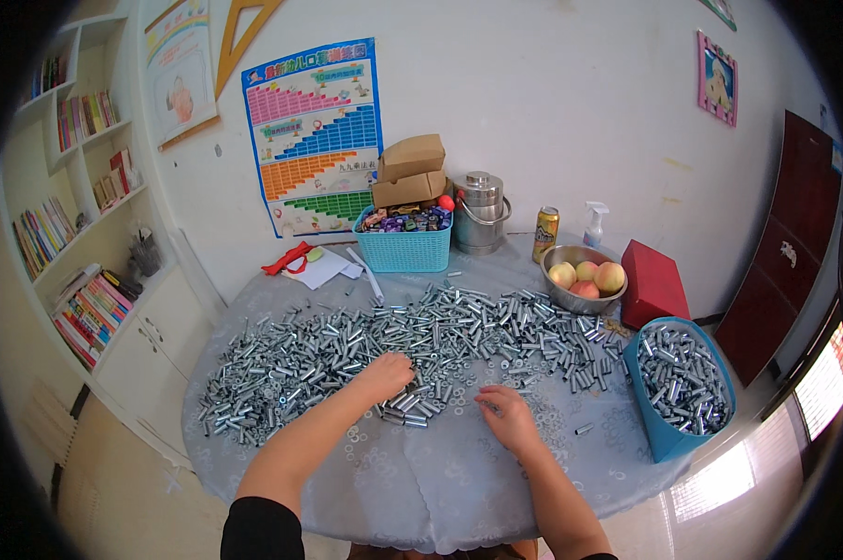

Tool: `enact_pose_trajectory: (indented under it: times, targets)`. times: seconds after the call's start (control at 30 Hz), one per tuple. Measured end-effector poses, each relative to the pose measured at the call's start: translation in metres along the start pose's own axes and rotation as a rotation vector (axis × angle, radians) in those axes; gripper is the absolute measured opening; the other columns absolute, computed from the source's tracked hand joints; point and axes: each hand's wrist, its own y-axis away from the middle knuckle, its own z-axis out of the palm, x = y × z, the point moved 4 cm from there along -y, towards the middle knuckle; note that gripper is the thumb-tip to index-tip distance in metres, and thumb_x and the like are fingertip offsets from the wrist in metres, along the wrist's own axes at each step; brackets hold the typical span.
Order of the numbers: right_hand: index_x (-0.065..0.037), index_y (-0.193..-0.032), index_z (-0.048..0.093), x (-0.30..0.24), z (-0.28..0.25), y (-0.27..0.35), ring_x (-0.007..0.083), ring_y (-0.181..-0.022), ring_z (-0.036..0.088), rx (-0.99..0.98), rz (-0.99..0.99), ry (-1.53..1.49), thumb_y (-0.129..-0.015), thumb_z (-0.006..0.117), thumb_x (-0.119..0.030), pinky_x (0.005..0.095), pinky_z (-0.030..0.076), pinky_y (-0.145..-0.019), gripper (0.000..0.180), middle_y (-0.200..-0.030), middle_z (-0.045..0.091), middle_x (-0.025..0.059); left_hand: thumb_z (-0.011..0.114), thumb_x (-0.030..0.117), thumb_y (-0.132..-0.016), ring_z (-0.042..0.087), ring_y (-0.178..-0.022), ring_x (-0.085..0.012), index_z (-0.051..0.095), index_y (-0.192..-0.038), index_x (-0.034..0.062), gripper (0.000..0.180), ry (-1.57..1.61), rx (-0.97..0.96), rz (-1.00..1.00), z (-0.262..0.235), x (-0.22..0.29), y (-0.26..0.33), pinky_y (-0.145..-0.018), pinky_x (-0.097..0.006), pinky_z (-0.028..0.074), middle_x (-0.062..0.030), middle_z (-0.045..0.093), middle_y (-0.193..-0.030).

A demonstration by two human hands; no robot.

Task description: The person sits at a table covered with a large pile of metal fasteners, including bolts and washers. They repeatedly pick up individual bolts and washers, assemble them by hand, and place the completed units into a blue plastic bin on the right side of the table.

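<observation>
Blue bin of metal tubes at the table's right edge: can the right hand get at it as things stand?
Probably yes: the right hand is on the bin's side, and only low, loose pieces, such as one metal tube, seem to lie between it and the blue bin.

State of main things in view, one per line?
Metal tubes: loose, spread in a heap
Left hand: fingers curled at the tubes, grip hidden
Right hand: fingers bent, grip unclear
Blue bin: filled with tubes
Turquoise basket: full, cardboard on top
Metal bowl: holding fruit
Steel canister: lid on
Can: upright
Spray bottle: upright
Cabinet doors: shut
</observation>
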Motion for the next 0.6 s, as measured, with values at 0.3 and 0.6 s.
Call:
enact_pose_trajectory:
  times: [0.3,0.6]
  targets:
    - [-0.006,-0.092,0.065,0.003,-0.013,-0.001,0.0285,-0.094,0.058,-0.037,0.122,0.002,-0.077,0.059,-0.007,0.0347,0.047,-0.081,0.017,-0.097,0.063,0.0105,0.058,0.013,-0.079,0.056,-0.082,-0.0324,0.061,-0.083,0.0035,0.011,0.538,0.162,-0.274,-0.028,0.036,0.014,-0.071,-0.042,0.045,-0.0136,0.060,-0.081]
    - [-0.006,-0.090,0.066,0.059,-0.075,0.004,0.0307,-0.087,0.059,0.367,0.322,0.186,-0.075,0.060,-0.007,0.0363,0.047,-0.076,0.016,-0.092,0.063,0.0131,0.064,0.016,-0.078,0.056,-0.080,-0.0300,0.063,-0.086,0.0018,0.016,0.848,0.346,-0.398,-0.026,0.116,0.007,-0.069,-0.037,0.045,-0.0117,0.061,-0.082]
